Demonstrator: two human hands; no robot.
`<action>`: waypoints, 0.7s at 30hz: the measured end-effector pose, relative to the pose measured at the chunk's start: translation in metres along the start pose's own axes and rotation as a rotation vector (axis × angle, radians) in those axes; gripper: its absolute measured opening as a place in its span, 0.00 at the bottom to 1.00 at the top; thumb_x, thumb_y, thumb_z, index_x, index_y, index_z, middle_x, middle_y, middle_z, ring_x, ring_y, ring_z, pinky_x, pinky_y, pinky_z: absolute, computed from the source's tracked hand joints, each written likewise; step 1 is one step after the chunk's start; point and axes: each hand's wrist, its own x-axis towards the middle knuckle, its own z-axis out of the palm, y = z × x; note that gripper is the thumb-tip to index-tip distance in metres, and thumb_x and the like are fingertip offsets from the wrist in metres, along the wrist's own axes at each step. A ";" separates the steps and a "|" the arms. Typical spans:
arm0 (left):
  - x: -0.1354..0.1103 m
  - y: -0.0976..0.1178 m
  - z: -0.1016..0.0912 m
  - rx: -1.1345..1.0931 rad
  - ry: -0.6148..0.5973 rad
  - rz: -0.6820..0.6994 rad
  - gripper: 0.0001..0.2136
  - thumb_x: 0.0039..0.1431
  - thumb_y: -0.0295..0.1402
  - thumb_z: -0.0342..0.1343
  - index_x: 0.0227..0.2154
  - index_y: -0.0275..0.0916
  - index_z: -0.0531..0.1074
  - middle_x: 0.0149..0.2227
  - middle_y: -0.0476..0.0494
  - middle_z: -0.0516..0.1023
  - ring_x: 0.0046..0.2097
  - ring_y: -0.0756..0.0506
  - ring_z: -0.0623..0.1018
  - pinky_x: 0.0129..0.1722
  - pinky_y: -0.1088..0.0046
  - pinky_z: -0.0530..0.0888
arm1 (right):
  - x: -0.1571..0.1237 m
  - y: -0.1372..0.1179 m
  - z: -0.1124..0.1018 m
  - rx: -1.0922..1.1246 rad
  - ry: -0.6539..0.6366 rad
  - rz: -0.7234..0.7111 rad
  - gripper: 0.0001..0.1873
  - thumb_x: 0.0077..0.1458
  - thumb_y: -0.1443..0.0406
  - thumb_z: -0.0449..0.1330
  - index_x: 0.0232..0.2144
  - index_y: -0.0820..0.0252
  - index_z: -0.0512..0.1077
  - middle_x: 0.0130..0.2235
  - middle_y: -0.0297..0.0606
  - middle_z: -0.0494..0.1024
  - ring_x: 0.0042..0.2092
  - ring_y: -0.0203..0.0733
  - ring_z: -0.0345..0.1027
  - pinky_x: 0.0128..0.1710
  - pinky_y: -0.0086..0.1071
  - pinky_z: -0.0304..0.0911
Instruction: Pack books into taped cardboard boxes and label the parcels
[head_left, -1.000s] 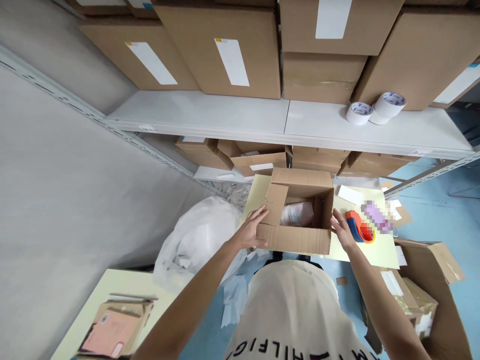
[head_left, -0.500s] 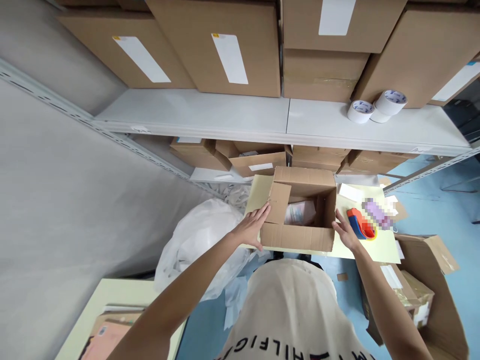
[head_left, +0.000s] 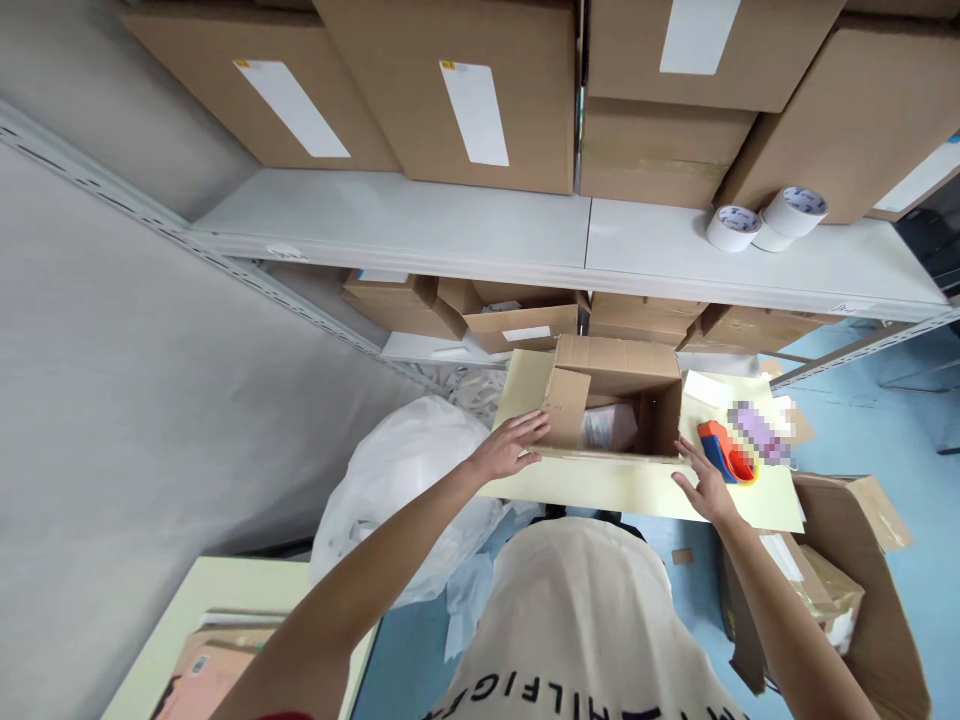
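Note:
An open brown cardboard box [head_left: 619, 365] stands on a pale yellow table [head_left: 600, 485] in front of me. My left hand [head_left: 510, 447] lies flat, fingers stretched, against the box's left flap at its near corner. My right hand [head_left: 701, 480] is open too, fingers spread on the table at the box's near right corner. Inside the box lies a pale wrapped packet [head_left: 606, 425]. An orange and blue tape dispenser [head_left: 724, 452] sits just right of the box.
White shelving [head_left: 525, 230] carries large labelled cartons [head_left: 465, 90] and tape rolls [head_left: 765, 220]. A white plastic bag [head_left: 397, 480] lies left of the table. An open carton [head_left: 847, 590] stands at lower right, another table [head_left: 180, 640] at lower left.
The box has slid away from me on the table; its near wall now shows only as a thin edge. Both hands followed and flattened out at its near corners.

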 end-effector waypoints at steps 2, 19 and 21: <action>0.005 0.003 0.005 -0.090 0.124 -0.094 0.16 0.60 0.36 0.54 0.50 0.42 0.73 0.57 0.37 0.74 0.62 0.38 0.69 0.62 0.56 0.66 | 0.004 -0.004 0.001 0.043 0.091 0.117 0.27 0.58 0.44 0.52 0.44 0.57 0.76 0.48 0.50 0.80 0.51 0.58 0.75 0.52 0.53 0.69; 0.048 0.013 0.048 -0.599 0.303 -0.595 0.44 0.60 0.41 0.56 0.69 0.35 0.35 0.67 0.30 0.58 0.69 0.41 0.58 0.67 0.64 0.56 | 0.159 0.000 0.000 0.681 0.213 0.270 0.45 0.50 0.43 0.60 0.65 0.51 0.56 0.63 0.42 0.69 0.64 0.51 0.60 0.63 0.50 0.57; 0.045 0.018 0.050 -0.604 0.319 -0.610 0.44 0.60 0.42 0.55 0.69 0.34 0.34 0.66 0.31 0.60 0.69 0.42 0.58 0.67 0.64 0.55 | 0.144 -0.002 0.001 0.680 0.205 0.223 0.46 0.52 0.43 0.59 0.67 0.50 0.51 0.61 0.42 0.71 0.62 0.50 0.64 0.61 0.50 0.59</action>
